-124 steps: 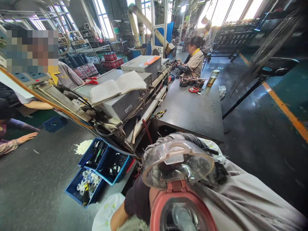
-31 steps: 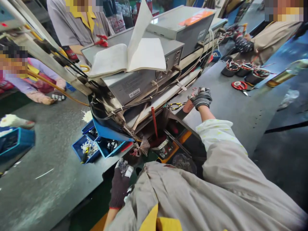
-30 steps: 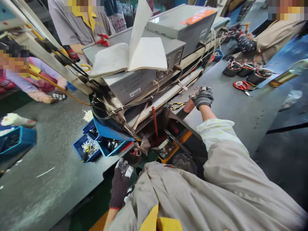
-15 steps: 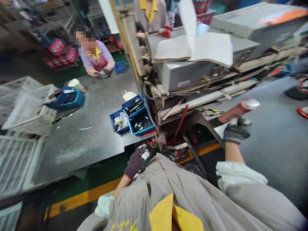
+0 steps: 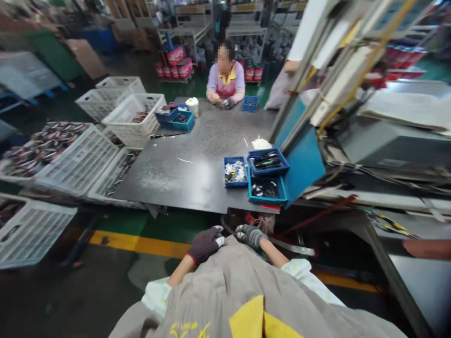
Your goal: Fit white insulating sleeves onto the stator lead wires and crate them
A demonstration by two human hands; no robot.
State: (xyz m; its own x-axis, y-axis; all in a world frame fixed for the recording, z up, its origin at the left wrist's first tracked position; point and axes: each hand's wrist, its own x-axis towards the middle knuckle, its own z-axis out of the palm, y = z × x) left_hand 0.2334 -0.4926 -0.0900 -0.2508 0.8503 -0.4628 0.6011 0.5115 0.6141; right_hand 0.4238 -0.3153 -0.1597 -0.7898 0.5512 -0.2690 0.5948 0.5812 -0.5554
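My left hand, in a dark maroon knit glove with pale fingertips, is in front of my apron, its fingers loosely bent and apart. Opposite it, my right hand wears a grey glove and points inward, fingers loosely spread. No object shows in either hand. Both are below the near edge of the dark metal table. Beyond them stand a blue bin of white pieces, a blue bin of black parts and another bin with dark parts. A reddish cylinder lies at the right.
A co-worker sits across the table. White crates with metal parts stand at the left. A post and blue panel bound the table's right side. Yellow-handled pliers lie on the right bench.
My view has swung left. My right hand has left the reddish cylinder on the right bench and come in front of my body, near my left hand.
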